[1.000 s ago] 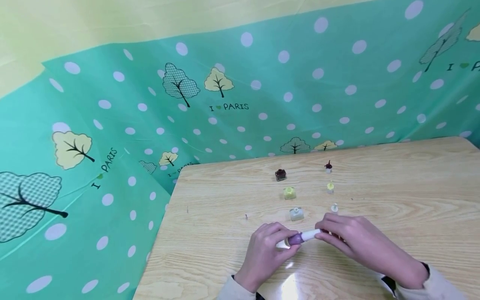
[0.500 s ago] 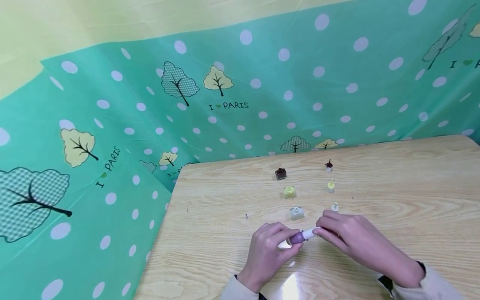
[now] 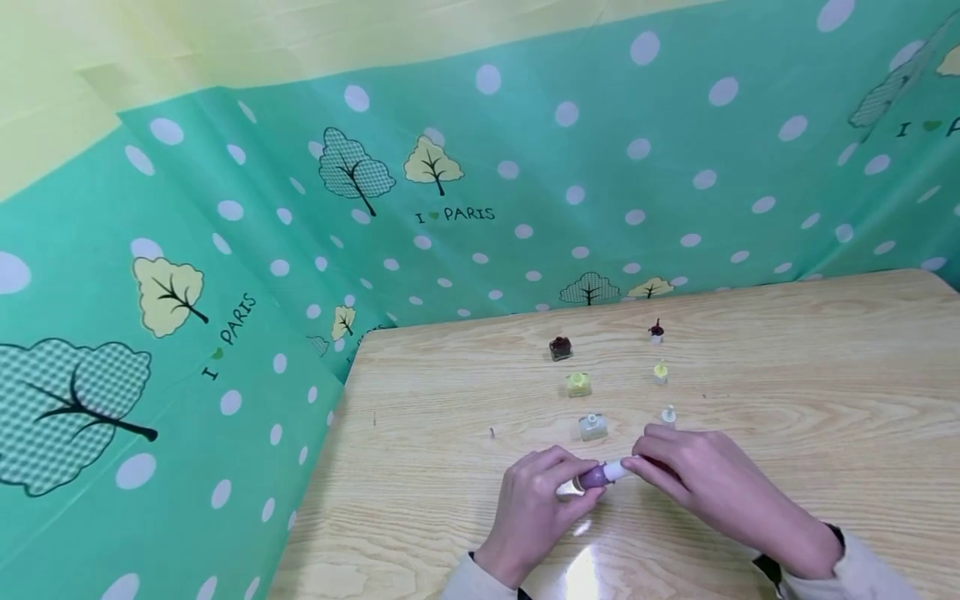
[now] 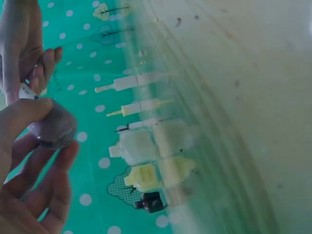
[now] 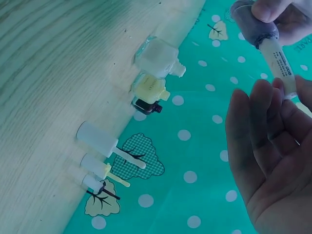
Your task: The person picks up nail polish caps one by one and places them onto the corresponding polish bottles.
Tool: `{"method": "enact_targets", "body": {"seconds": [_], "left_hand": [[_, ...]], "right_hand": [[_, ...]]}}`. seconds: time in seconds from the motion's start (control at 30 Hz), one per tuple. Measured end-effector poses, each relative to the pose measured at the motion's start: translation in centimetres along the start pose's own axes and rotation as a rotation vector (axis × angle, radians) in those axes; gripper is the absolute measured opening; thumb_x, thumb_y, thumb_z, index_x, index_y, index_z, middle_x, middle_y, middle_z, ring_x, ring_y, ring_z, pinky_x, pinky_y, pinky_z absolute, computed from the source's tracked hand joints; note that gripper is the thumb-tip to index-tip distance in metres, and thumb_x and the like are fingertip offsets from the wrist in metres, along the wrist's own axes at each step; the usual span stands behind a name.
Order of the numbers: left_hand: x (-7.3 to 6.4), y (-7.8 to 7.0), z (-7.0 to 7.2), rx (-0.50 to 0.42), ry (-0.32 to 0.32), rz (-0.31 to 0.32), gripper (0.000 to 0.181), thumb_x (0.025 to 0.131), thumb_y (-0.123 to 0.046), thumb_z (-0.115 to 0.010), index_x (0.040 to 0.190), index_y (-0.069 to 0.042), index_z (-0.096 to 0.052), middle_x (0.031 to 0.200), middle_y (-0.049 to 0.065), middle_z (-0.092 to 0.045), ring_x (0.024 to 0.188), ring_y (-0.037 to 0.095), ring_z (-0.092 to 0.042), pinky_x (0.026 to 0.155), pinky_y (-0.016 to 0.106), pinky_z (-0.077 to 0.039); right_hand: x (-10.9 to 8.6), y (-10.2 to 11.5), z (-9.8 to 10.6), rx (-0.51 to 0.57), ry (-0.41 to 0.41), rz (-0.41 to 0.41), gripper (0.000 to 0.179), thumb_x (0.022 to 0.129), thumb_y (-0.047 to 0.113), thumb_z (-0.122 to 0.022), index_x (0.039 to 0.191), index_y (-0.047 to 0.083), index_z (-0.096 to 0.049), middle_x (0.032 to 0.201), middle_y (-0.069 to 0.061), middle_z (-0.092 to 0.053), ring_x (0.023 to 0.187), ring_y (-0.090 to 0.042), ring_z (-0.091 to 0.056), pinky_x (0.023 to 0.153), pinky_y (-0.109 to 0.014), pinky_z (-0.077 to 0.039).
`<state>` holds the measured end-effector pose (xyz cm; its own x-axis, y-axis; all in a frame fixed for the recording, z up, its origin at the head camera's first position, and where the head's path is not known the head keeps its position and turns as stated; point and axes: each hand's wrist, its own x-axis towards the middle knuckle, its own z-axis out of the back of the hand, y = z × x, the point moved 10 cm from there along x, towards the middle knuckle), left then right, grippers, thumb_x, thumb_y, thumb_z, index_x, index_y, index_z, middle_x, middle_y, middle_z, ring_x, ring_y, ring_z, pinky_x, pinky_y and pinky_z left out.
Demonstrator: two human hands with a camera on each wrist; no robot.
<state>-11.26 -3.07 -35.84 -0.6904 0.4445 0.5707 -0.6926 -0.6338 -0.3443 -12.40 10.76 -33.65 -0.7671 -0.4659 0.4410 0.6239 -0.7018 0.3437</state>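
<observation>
A purple nail polish bottle [image 3: 592,477] lies on its side in the air between both hands, its white cap [image 5: 277,63] on the neck and pointing right. My left hand [image 3: 528,504] pinches the bottle body between thumb and fingers. The right hand [image 3: 708,473] grips the far end of the cap with its fingertips. Just beyond the hands stands a whitish nail polish bottle [image 3: 593,427], uncapped. Behind it are a yellow bottle [image 3: 578,384] and a dark one [image 3: 560,348], their necks bare too.
Three brush caps stand on their tops in a row to the right of the bottles: white [image 3: 668,415], yellow [image 3: 661,372] and dark [image 3: 657,332], brushes upward. A dark speck [image 3: 492,432] marks the wooden table [image 3: 420,500]. Green dotted cloth [image 3: 525,167] hangs behind and at left.
My right fingers and wrist have shifted slightly left along the cap, toward the bottle. The left hand keeps its hold almost unmoved. The standing bottles and caps stay put.
</observation>
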Motion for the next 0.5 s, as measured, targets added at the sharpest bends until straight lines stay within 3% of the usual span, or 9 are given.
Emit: {"method": "enact_targets", "body": {"seconds": [0.27, 0.5], "left_hand": [[0.0, 0.4, -0.9, -0.021, 0.083, 0.036, 0.019, 0.078, -0.022, -0.084, 0.094, -0.016, -0.076, 0.089, -0.009, -0.07, 0.082, 0.001, -0.063, 0.078, 0.009, -0.048], [-0.1, 0.5, -1.4, -0.031, 0.121, 0.056, 0.022, 0.077, -0.019, -0.085, 0.096, -0.016, -0.075, 0.09, -0.011, -0.069, 0.082, -0.002, -0.063, 0.078, 0.007, -0.049]], "right_hand": [[0.0, -0.3, -0.9, 0.036, 0.044, -0.061, 0.023, 0.091, 0.031, -0.073, 0.076, 0.034, -0.056, 0.07, 0.028, -0.04, 0.056, 0.01, -0.033, 0.05, -0.013, -0.033], [-0.2, -0.1, -1.2, 0.069, 0.054, -0.038, 0.022, 0.092, 0.034, -0.07, 0.077, 0.034, -0.054, 0.069, 0.026, -0.038, 0.056, 0.01, -0.033, 0.05, -0.013, -0.032]]}}
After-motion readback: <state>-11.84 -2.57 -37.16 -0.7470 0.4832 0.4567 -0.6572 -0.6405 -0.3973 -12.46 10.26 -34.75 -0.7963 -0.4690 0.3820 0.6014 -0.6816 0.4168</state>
